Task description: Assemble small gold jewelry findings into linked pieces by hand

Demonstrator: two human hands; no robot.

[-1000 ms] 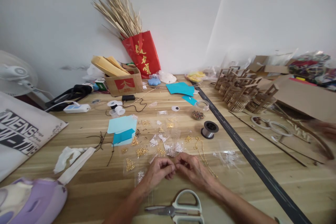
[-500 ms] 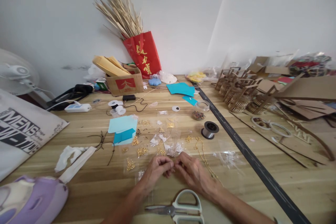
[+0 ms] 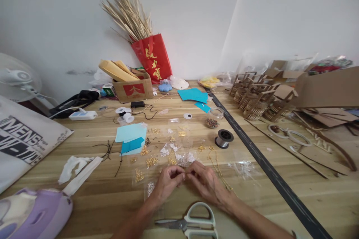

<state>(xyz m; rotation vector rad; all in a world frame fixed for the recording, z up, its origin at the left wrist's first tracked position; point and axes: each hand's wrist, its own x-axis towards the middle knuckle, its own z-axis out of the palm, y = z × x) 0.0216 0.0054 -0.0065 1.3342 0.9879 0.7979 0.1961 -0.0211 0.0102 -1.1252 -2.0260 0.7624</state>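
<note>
My left hand and my right hand meet at the fingertips over the near part of the table. Both are closed in a pinch; whatever sits between the fingers is too small to make out. Just beyond them lie small bags of silver beads and gold beads. A gold chain lies beside my right hand. Scissors with pale handles rest between my forearms, blades pointing left.
A spool of wire stands right of the beads, near a bowl of mixed beads. Blue cards lie to the left. Woven baskets and cardboard fill the right side. A purple and white object sits front left.
My left fingers have shifted slightly, with the thumb and index finger now more extended toward my right fingertips. Cardboard at the far right has tilted up. The tabletop items stay put.
</note>
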